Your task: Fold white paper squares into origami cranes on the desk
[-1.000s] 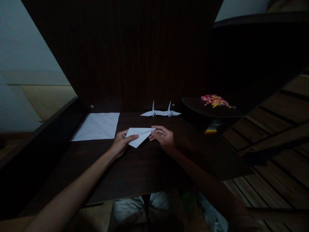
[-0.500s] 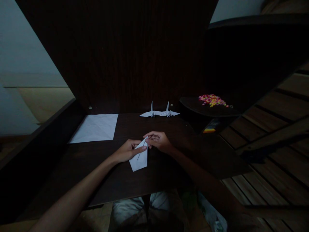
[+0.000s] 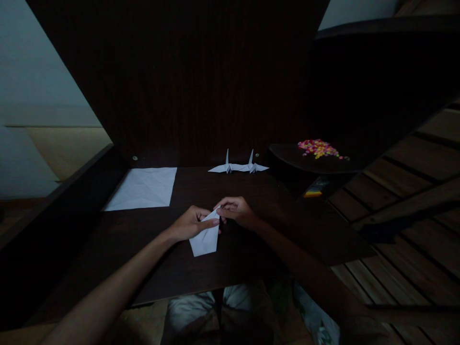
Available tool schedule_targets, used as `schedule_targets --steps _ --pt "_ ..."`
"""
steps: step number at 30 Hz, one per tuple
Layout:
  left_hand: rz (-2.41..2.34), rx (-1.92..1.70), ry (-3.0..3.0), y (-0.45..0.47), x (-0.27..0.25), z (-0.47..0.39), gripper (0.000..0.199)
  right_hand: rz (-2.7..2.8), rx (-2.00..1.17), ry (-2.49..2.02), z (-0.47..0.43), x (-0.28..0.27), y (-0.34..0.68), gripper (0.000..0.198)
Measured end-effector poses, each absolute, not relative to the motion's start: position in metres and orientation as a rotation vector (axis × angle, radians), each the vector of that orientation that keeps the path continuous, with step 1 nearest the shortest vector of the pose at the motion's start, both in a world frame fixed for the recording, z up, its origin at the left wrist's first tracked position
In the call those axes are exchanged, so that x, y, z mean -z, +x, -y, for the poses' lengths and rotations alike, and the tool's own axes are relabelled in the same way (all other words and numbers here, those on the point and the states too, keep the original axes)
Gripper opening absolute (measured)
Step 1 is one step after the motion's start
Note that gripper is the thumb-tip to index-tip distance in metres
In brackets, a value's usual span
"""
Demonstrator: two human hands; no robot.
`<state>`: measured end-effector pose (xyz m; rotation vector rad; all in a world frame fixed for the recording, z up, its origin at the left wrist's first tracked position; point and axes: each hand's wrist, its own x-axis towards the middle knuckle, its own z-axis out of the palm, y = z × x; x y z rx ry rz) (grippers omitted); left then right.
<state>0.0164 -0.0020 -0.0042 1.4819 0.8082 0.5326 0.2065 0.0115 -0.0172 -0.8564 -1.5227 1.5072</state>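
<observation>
A folded piece of white paper (image 3: 204, 242), narrow at its far tip and wider toward me, is held just over the dark desk (image 3: 161, 268). My left hand (image 3: 192, 223) grips its left side, thumb lying across the top face and fingers behind. At the far tip, my right hand (image 3: 237, 212) pinches the paper between thumb and fingers. A crease line runs along the middle of the paper. Behind the hands, two white origami cranes (image 3: 227, 167) stand side by side against the back panel. The fingers under the paper are partly hidden.
A creased white paper sheet (image 3: 147, 188) lies flat at the desk's left. On a small raised shelf (image 3: 287, 155) at right sits a pile of small colourful pieces (image 3: 319, 148). A yellow-edged item (image 3: 313, 193) is beneath it. A low side board (image 3: 68, 196) borders the left.
The near end of the folded paper has swung slightly left and tilted. Both hands keep their hold with only small shifts. The view has moved a little.
</observation>
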Motion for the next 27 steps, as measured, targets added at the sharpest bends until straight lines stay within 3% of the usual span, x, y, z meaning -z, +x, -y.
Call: schedule_targets --steps 19,27 --pt "-0.823 -0.495 1.457 0.018 0.006 0.001 0.033 1.546 -1.433 -0.964 -0.010 0.018 0.201 0.028" --pt "-0.867 -0.529 1.429 0.017 0.009 -0.001 0.033 1.536 -1.242 -0.988 -0.013 0.019 0.204 0.030"
